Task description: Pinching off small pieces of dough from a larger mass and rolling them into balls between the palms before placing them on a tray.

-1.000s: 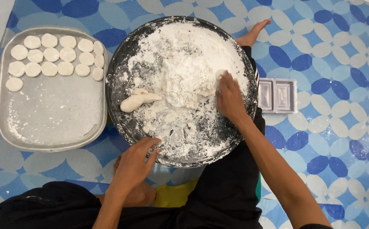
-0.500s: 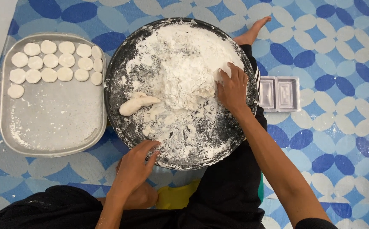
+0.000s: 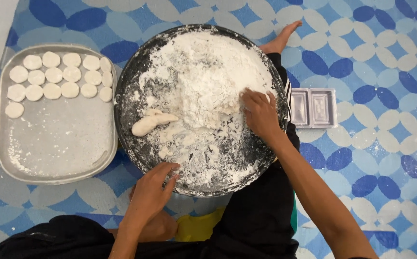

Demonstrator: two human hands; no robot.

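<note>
Right hand [image 3: 260, 114] shifted slightly down flour mound [image 3: 208, 86] since half-second earlier, fingers spread, nothing gripped. Left hand [image 3: 152, 192] kept loosely curled on dark round pan [image 3: 127, 124] near rim, steadying. Dough roll [image 3: 152, 123] left untouched beside mound.

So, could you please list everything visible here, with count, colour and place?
Round dark metal pan: one, black, centre, holding flour.
White flour heap: one, white, in the pan.
Elongated dough piece: one, off-white, pan's left part.
Flat round dough discs: fourteen, white, tray's far end.
Rounded grey metal tray: one, left of pan.
Clear twin-cavity plastic mould: one, right of pan.
Blue patterned mat: one, underneath.
Right hand: in the flour.
Left hand: on the pan's near rim.
</note>
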